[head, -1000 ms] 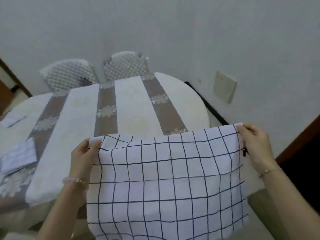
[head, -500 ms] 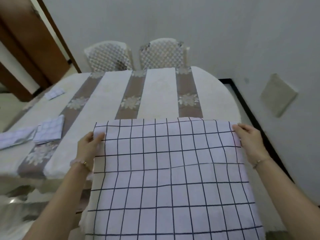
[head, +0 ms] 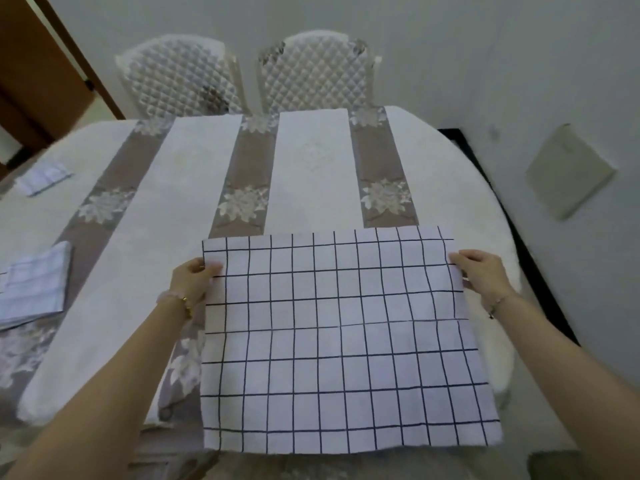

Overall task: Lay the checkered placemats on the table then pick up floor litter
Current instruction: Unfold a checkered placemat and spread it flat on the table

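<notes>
Left hand (head: 192,278) and right hand (head: 482,271) pinch the checkered placemat (head: 343,341) at its far corners, each grip clamped, cloth spread over the surface (head: 311,174).

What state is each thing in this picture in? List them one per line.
checkered placemat: unfolded, spread over the table's near side.
left hand: pinches the placemat's left edge.
right hand: pinches its right edge.
folded cloth: folded, lying on the table.
chairs: pushed in at the far side.
table: covered by a striped cloth.
</notes>
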